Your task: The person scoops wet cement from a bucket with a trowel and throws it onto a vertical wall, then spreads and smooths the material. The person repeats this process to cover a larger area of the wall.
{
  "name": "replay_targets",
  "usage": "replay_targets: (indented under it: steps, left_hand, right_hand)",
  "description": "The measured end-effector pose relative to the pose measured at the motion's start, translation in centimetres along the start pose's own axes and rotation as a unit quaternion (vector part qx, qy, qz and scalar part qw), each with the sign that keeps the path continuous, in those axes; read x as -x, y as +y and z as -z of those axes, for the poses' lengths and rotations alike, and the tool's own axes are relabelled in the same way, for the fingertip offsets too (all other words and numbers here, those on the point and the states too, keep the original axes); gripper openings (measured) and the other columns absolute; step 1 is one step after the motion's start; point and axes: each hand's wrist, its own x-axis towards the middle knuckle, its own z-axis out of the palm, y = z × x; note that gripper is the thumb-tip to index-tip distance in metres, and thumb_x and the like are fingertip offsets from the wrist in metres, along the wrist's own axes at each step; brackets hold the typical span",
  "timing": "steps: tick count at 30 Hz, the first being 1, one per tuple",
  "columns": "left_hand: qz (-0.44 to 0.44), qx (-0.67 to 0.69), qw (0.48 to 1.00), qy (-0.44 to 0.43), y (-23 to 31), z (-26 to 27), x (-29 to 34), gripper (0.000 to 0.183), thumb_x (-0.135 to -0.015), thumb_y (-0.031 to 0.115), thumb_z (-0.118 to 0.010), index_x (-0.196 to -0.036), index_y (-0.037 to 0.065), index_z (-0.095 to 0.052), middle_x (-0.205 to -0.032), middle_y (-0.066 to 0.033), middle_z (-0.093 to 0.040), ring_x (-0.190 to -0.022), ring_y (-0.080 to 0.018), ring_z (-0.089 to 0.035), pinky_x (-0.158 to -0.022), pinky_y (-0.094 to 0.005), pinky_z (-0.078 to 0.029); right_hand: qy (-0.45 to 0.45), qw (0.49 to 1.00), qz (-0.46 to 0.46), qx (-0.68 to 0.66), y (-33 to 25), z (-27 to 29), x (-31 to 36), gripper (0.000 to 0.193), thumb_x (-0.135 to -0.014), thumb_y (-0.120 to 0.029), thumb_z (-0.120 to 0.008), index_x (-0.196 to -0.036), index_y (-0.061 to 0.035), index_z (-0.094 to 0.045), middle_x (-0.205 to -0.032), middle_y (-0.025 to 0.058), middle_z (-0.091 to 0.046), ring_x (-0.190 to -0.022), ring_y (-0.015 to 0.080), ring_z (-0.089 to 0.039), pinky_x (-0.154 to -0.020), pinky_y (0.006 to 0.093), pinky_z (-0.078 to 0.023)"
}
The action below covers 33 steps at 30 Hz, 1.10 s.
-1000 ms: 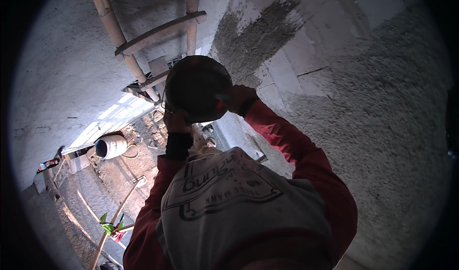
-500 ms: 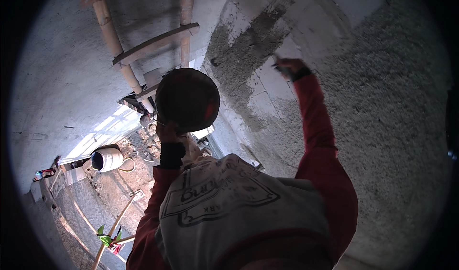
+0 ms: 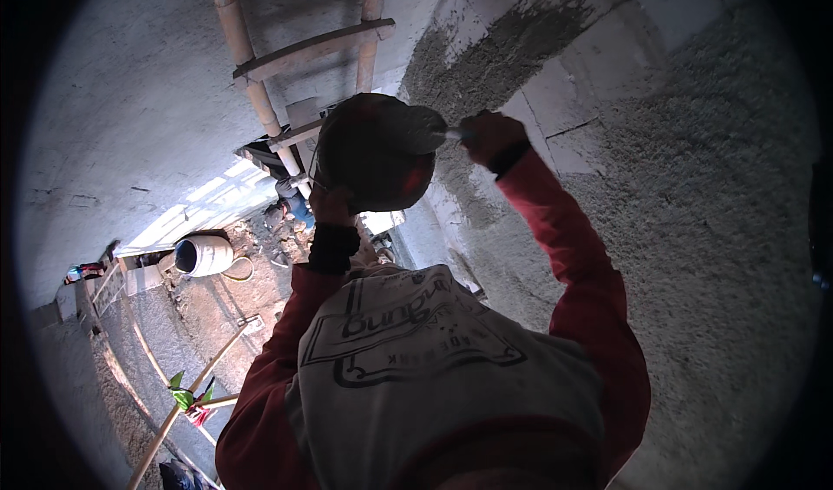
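Observation:
My left hand (image 3: 332, 205) is closed on the near left edge of a round dark mortar pan (image 3: 369, 171), held up in front of me. In my right hand (image 3: 496, 139) is a trowel (image 3: 418, 129), gripped by its handle. The trowel's rounded blade lies over the right part of the pan's opening. What the pan holds is too dark to make out. Ahead and to the right, a band of wet grey mortar (image 3: 486, 65) covers part of the block wall (image 3: 555, 108), with pale blocks showing beside it.
A bamboo ladder (image 3: 304, 52) leans ahead on the left. Far below are a white barrel (image 3: 208, 256) on the dirt ground (image 3: 234, 295) and a person (image 3: 291, 205) near the ladder's foot. Crossed poles (image 3: 173, 416) tied with coloured cloth stand at lower left. Rough plaster (image 3: 694, 256) spreads over the right wall.
My right hand has drawn back from the wall, leftward and toward me, bringing the trowel blade over the pan. The view has shifted slightly, and the pan appears farther right and higher.

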Motion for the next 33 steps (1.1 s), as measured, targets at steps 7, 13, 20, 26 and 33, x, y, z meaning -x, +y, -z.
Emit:
replay_targets:
  steps: [7,13,20,26,33]
  left_hand:
    - [-0.023,-0.040,0.999,-0.009,-0.3,0.3,1.4,0.053,-0.068,-0.002,-0.054,-0.121,0.006,-0.056,-0.097,-0.0064,-0.063,-0.076,-0.0159,-0.062,-0.060,-0.0280,-0.054]
    - [-0.007,-0.049,0.998,0.032,-1.2,1.2,1.1,0.053,-0.069,-0.002,-0.058,-0.121,0.006,-0.056,-0.094,-0.0069,-0.064,-0.073,-0.0162,-0.062,-0.058,-0.0279,-0.053]
    - [-0.073,-0.079,0.994,0.032,-4.9,7.5,-5.5,0.058,-0.072,-0.001,-0.061,-0.129,0.008,-0.050,-0.102,-0.0097,-0.064,-0.077,-0.0215,-0.065,-0.059,-0.0311,-0.056]
    - [-0.016,-0.095,0.991,0.088,2.0,3.9,-6.4,0.057,-0.070,0.005,-0.060,-0.127,0.011,-0.054,-0.101,-0.0047,-0.062,-0.078,-0.0167,-0.061,-0.057,-0.0275,-0.053]
    - [0.001,-0.113,0.990,0.089,4.7,3.4,-9.8,0.059,-0.066,0.006,-0.058,-0.125,0.009,-0.054,-0.095,-0.0035,-0.061,-0.071,-0.0129,-0.058,-0.054,-0.0250,-0.049]
  right_hand:
    - [-0.075,0.990,-0.063,-0.105,-7.0,-4.9,-0.3,0.028,-0.086,-0.033,-0.053,-0.109,-0.0224,-0.063,-0.098,0.0065,-0.066,-0.094,0.0265,-0.064,-0.081,0.0465,-0.048]
    - [0.102,0.982,0.119,-0.102,-3.2,-8.4,0.4,0.024,-0.082,-0.035,-0.060,-0.105,-0.0316,-0.066,-0.089,0.0017,-0.068,-0.079,0.0257,-0.067,-0.067,0.0418,-0.054]
    - [0.090,0.908,0.088,-0.399,-4.8,-5.7,-4.5,0.024,-0.077,-0.035,-0.069,-0.100,-0.0304,-0.070,-0.086,0.0022,-0.070,-0.072,0.0251,-0.068,-0.064,0.0372,-0.055]
    - [-0.118,0.668,-0.058,-0.732,0.9,-8.0,-10.6,0.036,-0.072,-0.026,-0.078,-0.099,-0.0028,-0.071,-0.083,0.0068,-0.070,-0.065,0.0135,-0.063,-0.059,0.0270,-0.051]
    - [0.280,0.779,-0.328,-0.456,22.2,6.4,-11.3,0.031,-0.084,-0.028,-0.066,-0.106,-0.0070,-0.066,-0.094,0.0083,-0.067,-0.076,0.0165,-0.064,-0.066,0.0312,-0.054]
